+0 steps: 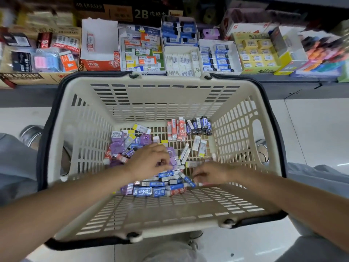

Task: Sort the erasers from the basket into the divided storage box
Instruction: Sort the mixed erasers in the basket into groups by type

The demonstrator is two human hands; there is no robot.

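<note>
while many erasers [151, 186] fill the basket [170, 87], left hand [151, 163] and right hand [211, 173] curl among them, grips unclear.

Pale glossy floor tiles [311, 133] with light glare, a dark shelf edge [283, 86] beyond, stacked cardboard display cartons [28, 76] blurred along the top.

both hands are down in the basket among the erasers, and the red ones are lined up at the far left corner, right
Not quite. Both the left hand and the right hand are down in the basket among the erasers, but the lined-up red erasers stand at the far wall right of centre, next to the dark blue ones, not in the far left corner. The head view shows it.
</note>
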